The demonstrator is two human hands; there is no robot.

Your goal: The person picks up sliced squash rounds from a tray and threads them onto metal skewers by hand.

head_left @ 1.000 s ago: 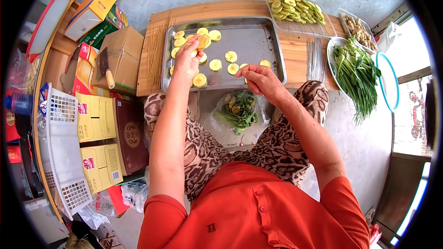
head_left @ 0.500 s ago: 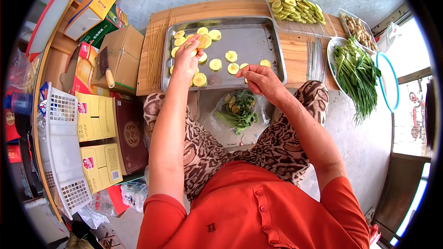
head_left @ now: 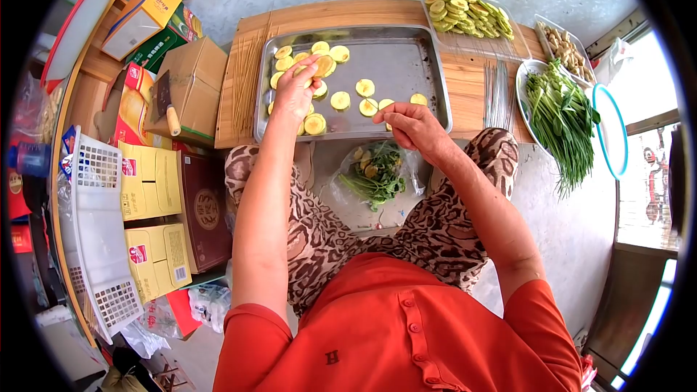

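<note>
Head view: left hand point(head_left: 296, 93) is pinching a held slice point(head_left: 324, 67), round, flat, pale yellow face, over the left part of the metal tray point(head_left: 396, 58). Right hand point(head_left: 412, 127) is at the tray's near edge, right of centre, thumb and fingertips pressed together; can't make out what, if anything, is between them.

Tray: shallow rectangle, dull grey metal, rolled rim, sits on the wood-grain tabletop point(head_left: 459, 83). Loose slices point(head_left: 340, 101) inside: discs, thin green skin, smooth moist-looking faces; clustered at left, a few spread toward the near right. One is just beside the right fingertips.

Left of tray: thin wooden sticks point(head_left: 243, 91), straight, roughly parallel. Right of tray: slim metal rods point(head_left: 496, 98), shiny, side by side. Far right corner: clear plastic container with a heap of green-edged slices point(head_left: 472, 16), overlapping. Beside it, a white bowl point(head_left: 520, 94) of long leafy greens point(head_left: 555, 109), stems hanging over the near side. Below the tray, between the knees: crinkled clear bag with more greens point(head_left: 377, 178).
</note>
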